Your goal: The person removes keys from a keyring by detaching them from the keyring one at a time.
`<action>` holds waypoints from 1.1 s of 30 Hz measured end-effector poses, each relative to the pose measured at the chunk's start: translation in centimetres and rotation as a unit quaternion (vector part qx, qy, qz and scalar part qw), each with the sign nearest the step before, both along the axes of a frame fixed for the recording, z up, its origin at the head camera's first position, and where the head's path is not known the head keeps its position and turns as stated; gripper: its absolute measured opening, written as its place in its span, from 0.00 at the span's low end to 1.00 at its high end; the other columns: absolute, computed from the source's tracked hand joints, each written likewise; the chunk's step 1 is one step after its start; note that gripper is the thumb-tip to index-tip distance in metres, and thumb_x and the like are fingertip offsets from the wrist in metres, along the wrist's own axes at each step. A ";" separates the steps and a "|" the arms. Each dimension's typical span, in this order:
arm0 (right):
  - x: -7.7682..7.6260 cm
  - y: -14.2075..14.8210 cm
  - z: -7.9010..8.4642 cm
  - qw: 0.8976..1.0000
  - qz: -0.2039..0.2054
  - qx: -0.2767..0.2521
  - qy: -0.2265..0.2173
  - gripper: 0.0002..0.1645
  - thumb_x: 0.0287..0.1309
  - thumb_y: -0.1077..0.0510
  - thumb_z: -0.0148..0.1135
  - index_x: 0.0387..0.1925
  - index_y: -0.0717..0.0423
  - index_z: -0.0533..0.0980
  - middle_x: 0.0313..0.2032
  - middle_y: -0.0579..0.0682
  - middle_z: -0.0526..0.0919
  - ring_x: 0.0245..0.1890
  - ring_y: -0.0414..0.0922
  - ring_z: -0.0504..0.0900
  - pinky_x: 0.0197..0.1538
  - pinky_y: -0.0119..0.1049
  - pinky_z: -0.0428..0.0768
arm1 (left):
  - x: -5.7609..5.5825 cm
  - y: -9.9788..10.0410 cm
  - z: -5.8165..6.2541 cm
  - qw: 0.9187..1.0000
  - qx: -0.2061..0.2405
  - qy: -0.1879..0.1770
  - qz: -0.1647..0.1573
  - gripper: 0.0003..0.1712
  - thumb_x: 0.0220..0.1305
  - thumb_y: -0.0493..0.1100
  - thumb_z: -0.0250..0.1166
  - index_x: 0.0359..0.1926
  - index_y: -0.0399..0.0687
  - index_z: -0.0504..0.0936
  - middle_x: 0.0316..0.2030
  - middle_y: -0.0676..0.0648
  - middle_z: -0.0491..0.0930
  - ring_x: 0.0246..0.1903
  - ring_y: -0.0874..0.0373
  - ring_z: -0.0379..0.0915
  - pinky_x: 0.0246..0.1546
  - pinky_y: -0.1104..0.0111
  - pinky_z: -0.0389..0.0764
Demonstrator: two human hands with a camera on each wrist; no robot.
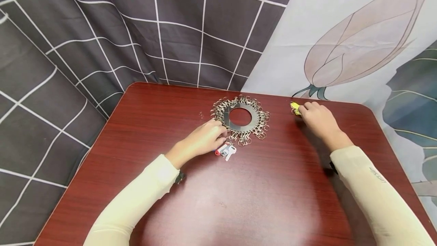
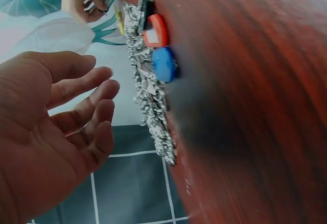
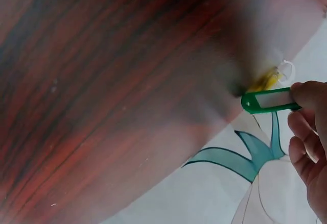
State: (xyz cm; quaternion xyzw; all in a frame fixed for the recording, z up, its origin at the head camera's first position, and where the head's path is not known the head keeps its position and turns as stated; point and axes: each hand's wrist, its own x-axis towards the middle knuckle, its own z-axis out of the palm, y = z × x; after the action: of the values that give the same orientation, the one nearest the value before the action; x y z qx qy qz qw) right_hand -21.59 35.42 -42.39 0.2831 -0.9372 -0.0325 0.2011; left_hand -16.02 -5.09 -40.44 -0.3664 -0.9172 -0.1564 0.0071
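Note:
My right hand [image 1: 319,120] is over the far right of the table. Its thumb and fingers pinch one end of a green key tag [image 3: 268,100] with a pale label window. Just beyond lies a yellow key tag [image 1: 295,108], blurred in the right wrist view. My left hand [image 1: 205,137] hovers at the near left side of a flat grey ring [image 1: 254,117] hung round with metal clasps and split rings. Loosely bent, its fingers hold nothing. Near them are a red tag [image 2: 159,30], a blue tag [image 2: 163,64] and a white key-shaped piece [image 1: 231,151].
The reddish-brown wooden table [image 1: 266,196] has rounded far corners. Behind it hang a dark checked curtain [image 1: 184,41] and a pale cloth with a flower print [image 1: 362,41], both close to the table's far edge.

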 end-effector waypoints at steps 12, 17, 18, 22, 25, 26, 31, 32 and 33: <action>-1.0 -0.8 -1.0 0.994 -0.053 -0.016 -0.098 0.03 0.59 0.62 0.62 0.31 0.59 0.76 0.31 0.59 0.77 0.34 0.60 0.76 0.33 0.58 0.77 | 0.0 -1.5 -0.4 1.000 -0.019 0.007 -0.019 0.04 0.61 0.43 0.62 0.31 0.50 0.82 0.30 0.51 0.75 0.36 0.54 0.71 0.39 0.62 0.78; -1.2 -0.4 -1.2 0.994 -0.047 -0.014 -0.093 0.05 0.57 0.62 0.65 0.28 0.55 0.75 0.31 0.58 0.76 0.34 0.60 0.76 0.32 0.54 0.71 | 0.2 -2.1 -0.2 0.999 -0.029 0.003 -0.028 0.05 0.61 0.42 0.62 0.30 0.50 0.81 0.29 0.51 0.75 0.35 0.55 0.70 0.37 0.63 0.78; -1.3 -0.2 -1.2 0.994 -0.048 -0.016 -0.094 0.05 0.56 0.62 0.65 0.28 0.54 0.75 0.31 0.57 0.76 0.35 0.60 0.76 0.32 0.54 0.70 | 0.3 -2.1 -0.2 0.999 -0.026 0.001 -0.030 0.05 0.61 0.42 0.62 0.30 0.49 0.81 0.29 0.51 0.75 0.34 0.56 0.70 0.36 0.63 0.78; -1.1 0.1 -1.2 0.993 -0.050 -0.026 -0.103 0.05 0.55 0.61 0.66 0.29 0.53 0.76 0.33 0.57 0.77 0.37 0.60 0.75 0.33 0.55 0.70 | 0.5 -2.2 -0.4 0.999 -0.014 0.004 -0.040 0.05 0.61 0.41 0.62 0.28 0.49 0.80 0.27 0.51 0.74 0.32 0.56 0.68 0.35 0.64 0.76; -1.0 0.2 -1.2 0.992 -0.050 -0.027 -0.109 0.08 0.54 0.62 0.67 0.27 0.52 0.73 0.32 0.57 0.76 0.35 0.59 0.74 0.32 0.54 0.70 | 0.6 -2.2 -0.7 0.999 -0.008 0.004 -0.040 0.05 0.61 0.41 0.62 0.29 0.50 0.80 0.27 0.52 0.73 0.31 0.57 0.67 0.34 0.65 0.75; -0.9 0.2 -1.2 0.992 -0.049 -0.029 -0.110 0.10 0.53 0.63 0.67 0.27 0.52 0.72 0.32 0.57 0.75 0.34 0.59 0.74 0.31 0.54 0.70 | 0.7 -2.3 -0.8 0.999 -0.004 0.002 -0.038 0.04 0.61 0.41 0.62 0.29 0.50 0.80 0.27 0.52 0.73 0.31 0.57 0.67 0.34 0.65 0.75; -0.6 0.3 -1.2 0.992 -0.045 -0.040 -0.115 0.11 0.51 0.64 0.68 0.26 0.53 0.72 0.32 0.58 0.75 0.34 0.60 0.74 0.31 0.56 0.72 | 1.1 -2.5 -1.1 1.000 0.008 -0.010 -0.022 0.04 0.62 0.42 0.62 0.31 0.50 0.81 0.28 0.52 0.74 0.31 0.58 0.68 0.34 0.65 0.76; -0.5 0.3 -1.2 0.991 -0.045 -0.045 -0.115 0.10 0.51 0.64 0.68 0.26 0.53 0.72 0.32 0.58 0.75 0.34 0.60 0.75 0.31 0.57 0.73 | 1.1 -2.5 -1.1 1.000 0.012 -0.012 -0.020 0.04 0.62 0.42 0.63 0.31 0.50 0.81 0.28 0.52 0.74 0.31 0.58 0.68 0.34 0.65 0.76; -0.3 0.2 -1.2 0.992 -0.042 -0.049 -0.112 0.10 0.51 0.64 0.68 0.27 0.54 0.73 0.32 0.58 0.75 0.34 0.60 0.75 0.31 0.57 0.73 | 1.2 -2.4 -1.2 1.000 0.015 -0.013 -0.018 0.04 0.62 0.42 0.63 0.31 0.50 0.82 0.28 0.52 0.74 0.31 0.58 0.68 0.34 0.65 0.76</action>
State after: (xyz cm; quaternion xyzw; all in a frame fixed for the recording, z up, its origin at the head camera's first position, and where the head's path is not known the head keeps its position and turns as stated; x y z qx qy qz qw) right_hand -21.92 35.63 -43.58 0.2346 -0.9655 0.0373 0.1071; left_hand -14.83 -7.53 -41.61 -0.3807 -0.9080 -0.1748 -0.0021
